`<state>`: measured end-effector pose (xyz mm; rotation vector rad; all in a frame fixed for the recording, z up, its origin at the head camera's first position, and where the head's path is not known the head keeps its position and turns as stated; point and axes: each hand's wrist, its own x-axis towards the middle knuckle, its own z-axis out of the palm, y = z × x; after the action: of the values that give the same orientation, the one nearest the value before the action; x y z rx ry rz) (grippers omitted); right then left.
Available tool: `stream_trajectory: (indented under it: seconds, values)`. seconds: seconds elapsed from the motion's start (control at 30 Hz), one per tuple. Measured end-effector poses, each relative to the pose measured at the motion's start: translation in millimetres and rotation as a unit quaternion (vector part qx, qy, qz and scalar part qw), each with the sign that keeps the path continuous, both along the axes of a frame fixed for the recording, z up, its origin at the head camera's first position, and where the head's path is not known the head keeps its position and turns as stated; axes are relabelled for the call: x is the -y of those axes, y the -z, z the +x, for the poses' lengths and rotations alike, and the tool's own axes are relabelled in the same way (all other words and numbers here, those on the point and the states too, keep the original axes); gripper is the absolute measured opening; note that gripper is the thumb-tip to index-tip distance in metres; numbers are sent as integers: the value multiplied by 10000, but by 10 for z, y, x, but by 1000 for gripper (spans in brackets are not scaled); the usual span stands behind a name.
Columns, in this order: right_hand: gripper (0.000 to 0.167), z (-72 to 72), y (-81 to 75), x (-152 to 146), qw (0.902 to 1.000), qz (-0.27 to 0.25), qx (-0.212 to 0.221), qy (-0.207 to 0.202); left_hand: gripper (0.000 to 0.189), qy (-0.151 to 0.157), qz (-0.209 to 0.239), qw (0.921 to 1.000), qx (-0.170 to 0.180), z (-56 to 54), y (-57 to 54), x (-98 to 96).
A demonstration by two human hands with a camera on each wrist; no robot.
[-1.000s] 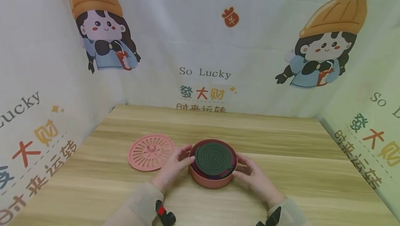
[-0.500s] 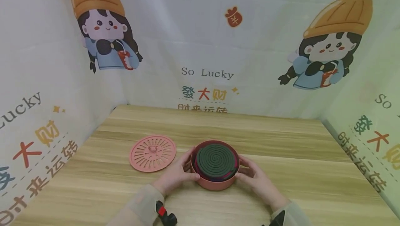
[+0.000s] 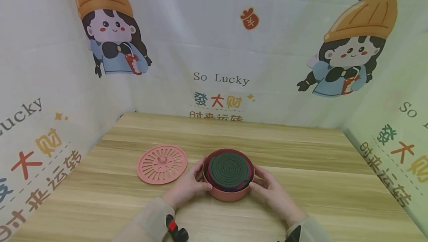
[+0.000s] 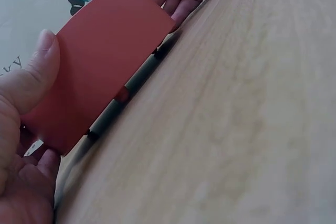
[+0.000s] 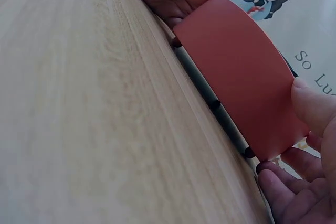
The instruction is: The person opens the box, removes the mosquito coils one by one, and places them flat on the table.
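Note:
In the head view a round, reddish-pink mosquito coil holder (image 3: 228, 196) sits at the middle of the table. A dark green spiral mosquito coil (image 3: 229, 170) lies inside, with some magenta showing beneath its edge. My left hand (image 3: 187, 186) grips the holder's left side, thumb on the near wall and fingers round the far side. Opposite it, my right hand (image 3: 275, 193) holds the right side in the same way. Both wrist views show the holder's smooth wall (image 4: 110, 51) with small feet under it and fingertips (image 5: 275, 182) at its bottom edge.
A pink slotted lid (image 3: 162, 164) with a small central knob lies flat on the wooden table (image 3: 284, 145), left of the holder. Behind and at both sides hangs a white printed cloth (image 3: 214, 45) with cartoon figures.
My left thumb has come off the holder's rim beside the coil and down onto the near outer wall. The holder, right hand and lid stay nearly where they were.

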<state>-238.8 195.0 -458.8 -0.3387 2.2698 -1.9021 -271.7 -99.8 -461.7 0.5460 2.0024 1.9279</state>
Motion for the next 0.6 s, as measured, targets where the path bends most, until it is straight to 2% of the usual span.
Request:
stream_trajectory:
  seconds: [0.2, 0.37, 0.6]
  values:
    - [69, -40, -9, 35, 9998, 148, -115, 86, 107, 40, -29, 10000, 50, -85, 0, 3]
    - [67, -94, -20, 79, 9998, 142, -69, 121, 111, -212, -248, 9995, 16, -105, -7, 16]
    - [64, -162, -56, 64, 9997, -77, 170, 183, 105, -528, -378, 9978, -128, -78, 0, -17]
